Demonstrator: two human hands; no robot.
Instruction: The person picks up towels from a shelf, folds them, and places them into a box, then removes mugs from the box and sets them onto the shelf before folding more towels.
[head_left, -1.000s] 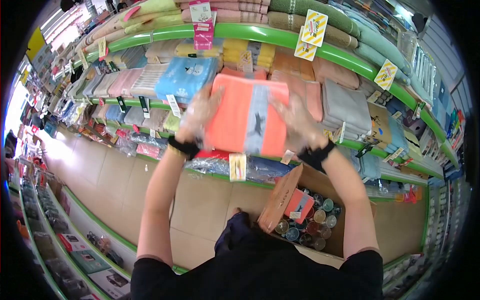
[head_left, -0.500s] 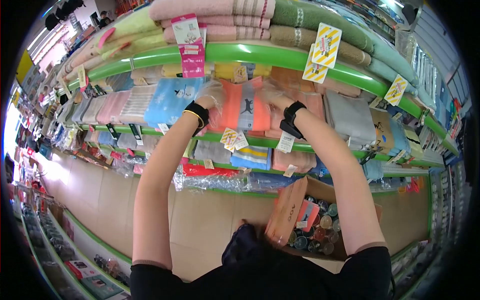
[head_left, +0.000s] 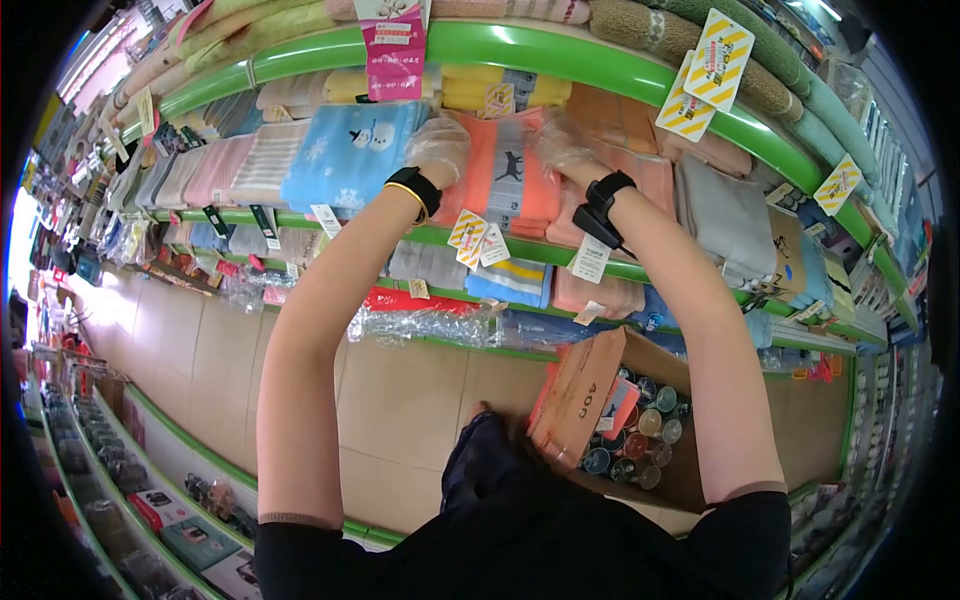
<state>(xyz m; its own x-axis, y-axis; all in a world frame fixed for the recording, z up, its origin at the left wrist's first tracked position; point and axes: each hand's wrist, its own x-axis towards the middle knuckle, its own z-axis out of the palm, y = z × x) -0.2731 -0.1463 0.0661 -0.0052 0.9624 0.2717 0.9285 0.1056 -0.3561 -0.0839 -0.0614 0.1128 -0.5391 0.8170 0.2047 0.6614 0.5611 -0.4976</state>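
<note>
An orange towel (head_left: 484, 160) with a grey stripe and a dark animal figure lies on top of a stack on the middle shelf. My left hand (head_left: 438, 148), in a clear plastic glove, grips its left side. On the opposite side my right hand (head_left: 566, 143), gloved likewise, holds the right edge. Fingertips of both hands are partly hidden by the towel and the plastic. Left of it sits a blue snowman towel (head_left: 345, 165); to the right are a pink-orange towel (head_left: 640, 185) and a grey towel (head_left: 725, 215).
A cardboard box (head_left: 580, 395) with several glass jars and a small orange packet stands on the floor by my legs. Striped price tags (head_left: 468, 238) hang from the green shelf edge (head_left: 480, 45). Another low shelf (head_left: 190, 450) runs behind me on the left.
My view has tilted and shifted, so the shelves sit higher in the picture. Both hands stay at the sides of the orange towel, which now lies flatter on its stack.
</note>
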